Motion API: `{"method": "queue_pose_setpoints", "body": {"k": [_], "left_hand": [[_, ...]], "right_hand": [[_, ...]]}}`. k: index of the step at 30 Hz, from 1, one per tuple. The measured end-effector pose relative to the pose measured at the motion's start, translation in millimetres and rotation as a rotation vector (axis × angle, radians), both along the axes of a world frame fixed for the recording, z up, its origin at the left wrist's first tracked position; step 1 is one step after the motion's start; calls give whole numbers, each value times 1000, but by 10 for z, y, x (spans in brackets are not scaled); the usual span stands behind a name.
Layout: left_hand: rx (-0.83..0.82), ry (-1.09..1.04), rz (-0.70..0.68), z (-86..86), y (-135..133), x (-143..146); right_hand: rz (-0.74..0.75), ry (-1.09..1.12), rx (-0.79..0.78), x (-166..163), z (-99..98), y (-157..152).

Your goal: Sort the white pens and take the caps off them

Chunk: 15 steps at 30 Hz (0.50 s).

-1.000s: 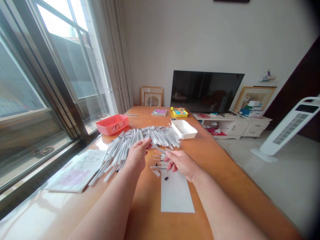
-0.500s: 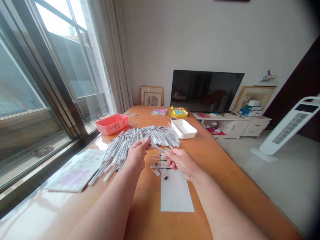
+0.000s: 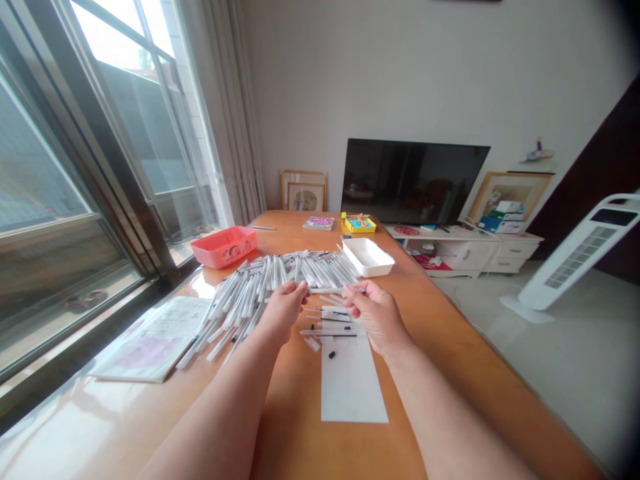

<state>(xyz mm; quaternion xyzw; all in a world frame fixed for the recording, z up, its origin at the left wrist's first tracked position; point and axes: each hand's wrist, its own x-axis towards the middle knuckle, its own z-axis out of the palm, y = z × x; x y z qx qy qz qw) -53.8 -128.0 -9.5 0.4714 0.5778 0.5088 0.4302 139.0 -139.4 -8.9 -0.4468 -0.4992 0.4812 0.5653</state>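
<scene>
Between my two hands a slim, whitish pen (image 3: 327,290) is held level above the table. The fingers of my left hand (image 3: 284,308) pinch its left end. My right hand (image 3: 376,312) is closed around its right end, and part of that end is hidden by the fingers. Just behind is a big pile of clear pens (image 3: 265,277) with dark tips. Below my right hand, pen parts, including a clear pen barrel (image 3: 327,332) and a small black cap (image 3: 332,355), lie on and beside a white sheet of paper (image 3: 353,393).
A red basket (image 3: 225,248) stands behind the pile on the left, a white tray (image 3: 369,259) on the right. A notebook (image 3: 145,347) lies at the left edge. Farther back are a magazine (image 3: 319,223) and a yellow box (image 3: 359,225) on the wooden table (image 3: 295,427).
My right hand has moved a little up and right, bringing the pen from slanted to level. My left hand has shifted slightly to the right, still pinching.
</scene>
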Motion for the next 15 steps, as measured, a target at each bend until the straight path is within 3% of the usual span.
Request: {"method": "queue_pose_setpoints", "body": {"k": [4,15], "left_hand": [[19,53,-96,-3,-9,28],[-37,186,-67,-35,7,-32]], "right_hand": [[-34,144,-27,18,24,19],[-80,93,-71,131,61,58]]}}
